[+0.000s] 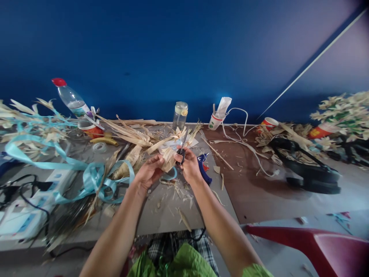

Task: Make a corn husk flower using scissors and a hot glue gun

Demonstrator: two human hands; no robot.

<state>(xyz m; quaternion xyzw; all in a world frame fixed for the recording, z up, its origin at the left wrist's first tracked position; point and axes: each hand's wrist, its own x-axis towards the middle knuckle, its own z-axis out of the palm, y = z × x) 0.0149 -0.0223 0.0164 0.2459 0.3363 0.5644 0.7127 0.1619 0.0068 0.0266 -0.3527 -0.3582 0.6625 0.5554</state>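
Note:
My left hand [150,171] pinches a pale dried corn-husk piece [168,158] above the grey board [170,211]. My right hand [190,165] is closed around the black handles of a pair of scissors [182,148], whose blades point up and away over the husk piece. The two hands are close together, almost touching. Cut husk scraps [177,192] lie scattered on the board below them. A blue glue gun [204,169] lies just right of my right hand.
Light-blue ribbon [92,177] and husk bundles [129,134] sprawl on the left, by a tilted plastic bottle [70,98]. A glass jar [180,114], paper cup [215,120] and white cable [245,144] stand behind. A black bag [305,169] and red chair [317,240] are right.

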